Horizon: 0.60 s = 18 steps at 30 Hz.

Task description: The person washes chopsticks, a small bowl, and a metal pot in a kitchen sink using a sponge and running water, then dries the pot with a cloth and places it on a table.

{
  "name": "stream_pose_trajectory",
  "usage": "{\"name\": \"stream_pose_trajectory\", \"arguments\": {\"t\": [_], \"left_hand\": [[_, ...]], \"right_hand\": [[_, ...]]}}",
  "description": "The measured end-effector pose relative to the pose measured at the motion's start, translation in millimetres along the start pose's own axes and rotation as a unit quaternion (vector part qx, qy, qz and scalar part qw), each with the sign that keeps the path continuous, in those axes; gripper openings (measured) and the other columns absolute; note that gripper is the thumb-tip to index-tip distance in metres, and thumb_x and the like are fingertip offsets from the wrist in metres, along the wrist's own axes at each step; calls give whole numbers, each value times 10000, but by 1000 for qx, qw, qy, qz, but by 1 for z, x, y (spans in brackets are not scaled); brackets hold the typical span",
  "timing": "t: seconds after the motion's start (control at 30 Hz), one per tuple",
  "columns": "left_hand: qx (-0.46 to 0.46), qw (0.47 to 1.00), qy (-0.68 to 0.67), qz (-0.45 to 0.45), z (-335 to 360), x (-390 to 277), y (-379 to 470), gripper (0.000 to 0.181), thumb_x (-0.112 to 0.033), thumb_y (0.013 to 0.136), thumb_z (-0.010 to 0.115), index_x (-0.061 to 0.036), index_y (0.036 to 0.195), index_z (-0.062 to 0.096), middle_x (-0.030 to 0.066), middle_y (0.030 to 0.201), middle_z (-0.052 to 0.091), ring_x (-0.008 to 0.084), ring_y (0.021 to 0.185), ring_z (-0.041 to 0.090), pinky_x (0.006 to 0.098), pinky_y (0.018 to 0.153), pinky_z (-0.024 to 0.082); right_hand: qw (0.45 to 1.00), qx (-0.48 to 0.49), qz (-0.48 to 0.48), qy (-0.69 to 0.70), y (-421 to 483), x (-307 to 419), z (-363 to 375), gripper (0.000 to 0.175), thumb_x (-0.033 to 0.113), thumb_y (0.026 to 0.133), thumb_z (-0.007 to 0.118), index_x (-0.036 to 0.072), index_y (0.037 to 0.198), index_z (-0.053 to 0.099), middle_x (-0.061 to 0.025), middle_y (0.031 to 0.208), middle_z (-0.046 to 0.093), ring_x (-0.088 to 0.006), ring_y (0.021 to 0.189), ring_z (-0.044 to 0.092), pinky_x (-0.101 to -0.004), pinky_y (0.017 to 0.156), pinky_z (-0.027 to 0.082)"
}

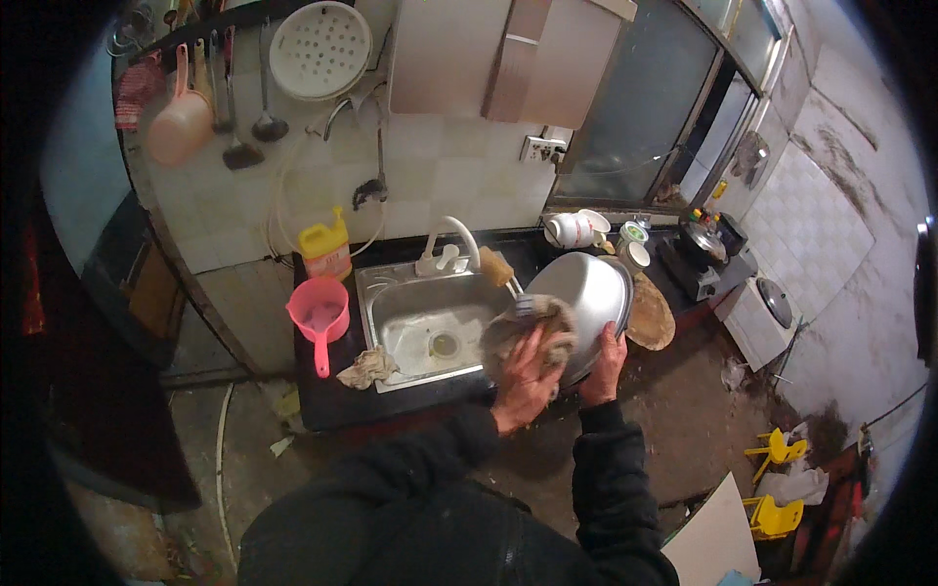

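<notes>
A large silver metal basin is tilted on its side over the counter, right of the stainless steel sink. My right hand grips it by the rim. A bunched grey-brown cloth lies under my left hand, pressed against the basin's outer side. The white faucet curves over the sink, with a tan piece at its spout end. Part of the basin is hidden behind the cloth and my hands.
Left of the sink are a pink dipper, a yellow jug and a crumpled rag. Bowls, a round wooden board and a stove with a pan stand to the right. Yellow chairs are on the floor.
</notes>
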<state>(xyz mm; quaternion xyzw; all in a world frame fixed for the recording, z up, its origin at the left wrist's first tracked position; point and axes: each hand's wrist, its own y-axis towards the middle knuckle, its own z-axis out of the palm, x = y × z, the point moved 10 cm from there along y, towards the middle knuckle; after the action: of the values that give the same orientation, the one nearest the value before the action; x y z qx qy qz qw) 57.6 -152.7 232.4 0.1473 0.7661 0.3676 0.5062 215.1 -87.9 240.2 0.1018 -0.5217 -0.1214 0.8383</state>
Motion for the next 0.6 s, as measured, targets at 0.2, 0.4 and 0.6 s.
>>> {"name": "stream_pose_trajectory", "arguments": {"t": [0.2, 0.4, 0.6], "left_hand": [[211, 967, -84, -118, 32, 68, 68, 561, -398, 903, 567, -69, 1350, 482, 187, 1307, 541, 345, 1222, 504, 408, 1026, 392], [219, 972, -73, -38, 43, 42, 66, 319, -247, 924, 545, -65, 1181, 594, 174, 1165, 606, 323, 1054, 576, 401, 920, 443], [81, 943, 174, 273, 11, -51, -8, 432, -263, 797, 662, -209, 1223, 616, 108, 1345, 509, 389, 1254, 452, 525, 1006, 375]], "right_hand": [[997, 4, 55, 50, -13, -2, 0, 395, 356, 991, 478, 22, 1192, 543, -50, 1068, 616, -157, 927, 596, -310, 800, 486], [990, -62, 90, 91, 4, -37, -24, 431, 376, 991, 476, 10, 1211, 539, -69, 1120, 615, -188, 979, 598, -341, 852, 482], [965, 10, 166, 201, 4, -53, -19, 513, 396, 1015, 344, 8, 1324, 475, -147, 1288, 556, -299, 1155, 551, -437, 1007, 429]]}}
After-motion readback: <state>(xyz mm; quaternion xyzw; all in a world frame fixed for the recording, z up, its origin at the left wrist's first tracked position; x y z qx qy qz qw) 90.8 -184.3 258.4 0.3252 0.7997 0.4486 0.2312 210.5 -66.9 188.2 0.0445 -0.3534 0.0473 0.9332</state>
